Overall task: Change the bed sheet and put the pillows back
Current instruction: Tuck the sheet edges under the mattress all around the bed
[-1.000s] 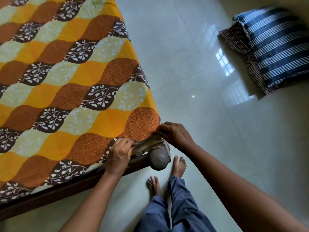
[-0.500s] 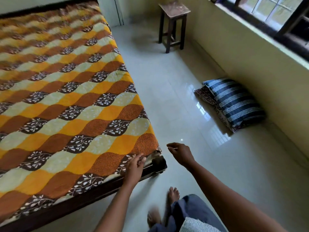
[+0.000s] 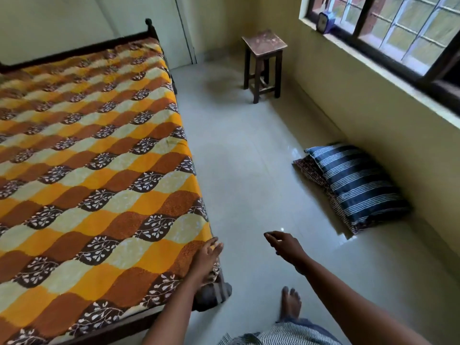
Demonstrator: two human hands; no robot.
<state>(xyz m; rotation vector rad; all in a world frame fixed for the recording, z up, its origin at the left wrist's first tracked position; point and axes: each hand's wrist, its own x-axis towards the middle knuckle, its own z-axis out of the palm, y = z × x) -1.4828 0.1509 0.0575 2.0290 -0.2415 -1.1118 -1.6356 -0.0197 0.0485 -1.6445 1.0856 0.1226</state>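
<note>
Now our left hand (image 3: pixel 207 258) lies flat on the sheet (image 3: pixel 99 170); our right hand (image 3: pixel 286 246) hangs loose, empty, over the floor (image 3: pixel 249 170) (pillows (image 3: pixel 356 185) stacked by the wall (image 3: pixel 373 125)).

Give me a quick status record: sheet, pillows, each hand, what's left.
sheet: spread flat over the bed
pillows: two, stacked on the floor, right of the bed
left hand: straight fingers rest on the sheet's near corner
right hand: in the air, holds nothing
remaining: pillows not yet on bed
</note>
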